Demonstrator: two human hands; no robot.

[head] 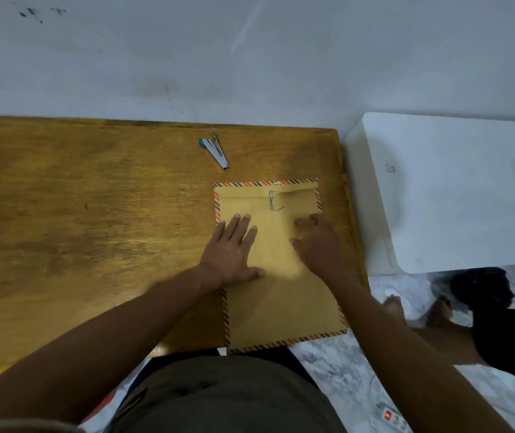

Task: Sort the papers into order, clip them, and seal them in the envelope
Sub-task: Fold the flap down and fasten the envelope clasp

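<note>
Both flat hands, left hand and right hand, press the closed envelope, contents hidden.

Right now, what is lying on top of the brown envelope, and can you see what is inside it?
Both hands rest on the envelope: the left hand flat, the right hand with fingers slightly bent. Its flap is folded down, string wound on the clasp. The inside is hidden.

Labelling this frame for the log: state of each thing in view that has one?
envelope: flat on the table, flap folded down, string tie wound
stapler: lying on table beyond envelope, untouched
left hand: fingers straight, pressing envelope
right hand: resting on envelope, fingers slightly bent
papers: not visible
</note>
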